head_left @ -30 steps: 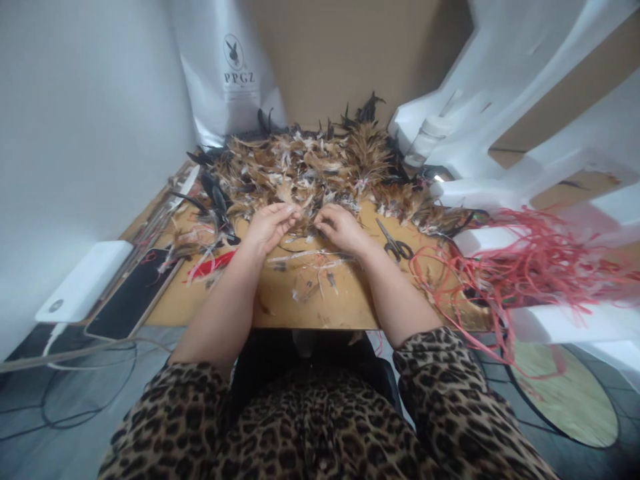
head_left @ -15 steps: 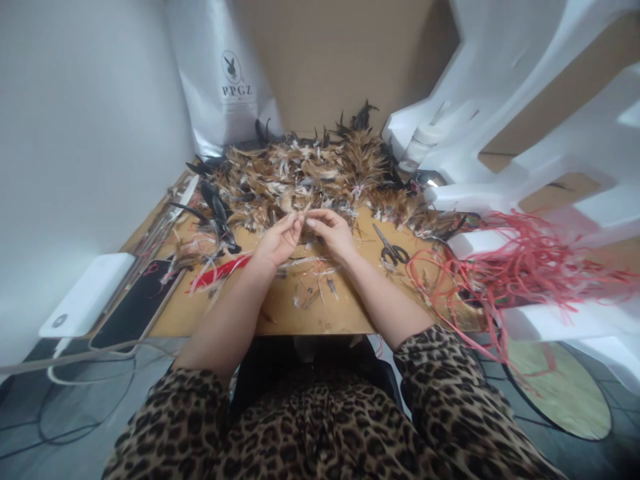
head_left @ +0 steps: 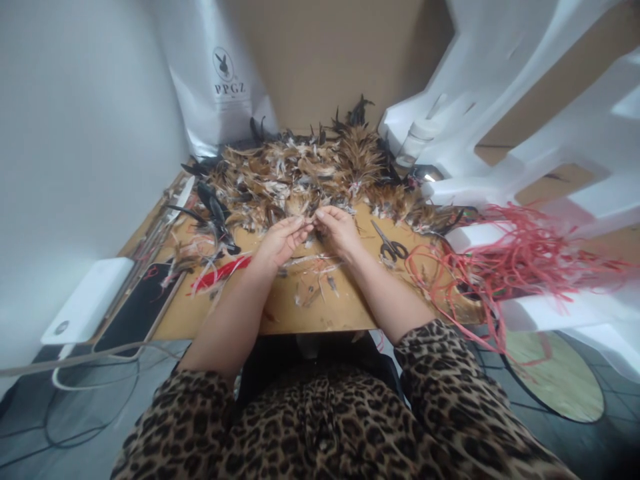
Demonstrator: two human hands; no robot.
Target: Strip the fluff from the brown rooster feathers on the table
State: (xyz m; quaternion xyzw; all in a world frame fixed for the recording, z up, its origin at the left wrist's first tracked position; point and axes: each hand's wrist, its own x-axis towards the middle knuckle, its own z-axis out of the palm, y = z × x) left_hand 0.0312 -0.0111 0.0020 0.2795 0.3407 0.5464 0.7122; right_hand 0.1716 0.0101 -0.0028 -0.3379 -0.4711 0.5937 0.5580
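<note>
My left hand (head_left: pixel 283 241) and my right hand (head_left: pixel 341 232) meet above the table, fingertips almost touching. Both are closed in a pinch on what looks like a small brown feather (head_left: pixel 309 219); its outline is blurred and mostly hidden by the fingers. Directly behind the hands lies a thick heap of brown feathers (head_left: pixel 280 170) with white bases. Scissors (head_left: pixel 391 244) with black handles rest to the right of my right hand. A flat red strip (head_left: pixel 220 274) lies to the left of my left wrist, near black feathers (head_left: pixel 216 207).
A tangle of pink-red ribbon strips (head_left: pixel 530 257) spills over the table's right edge. On the left are a white power bank (head_left: pixel 90 297) with a cable and a dark phone (head_left: pixel 135 307). A white bag (head_left: pixel 230 107) and a clear jar (head_left: pixel 416 141) stand at the back.
The right hand's fingers have curled in more, and both hands' pinch has shifted slightly right. The whole view has tilted a little; the table things lie as before.
</note>
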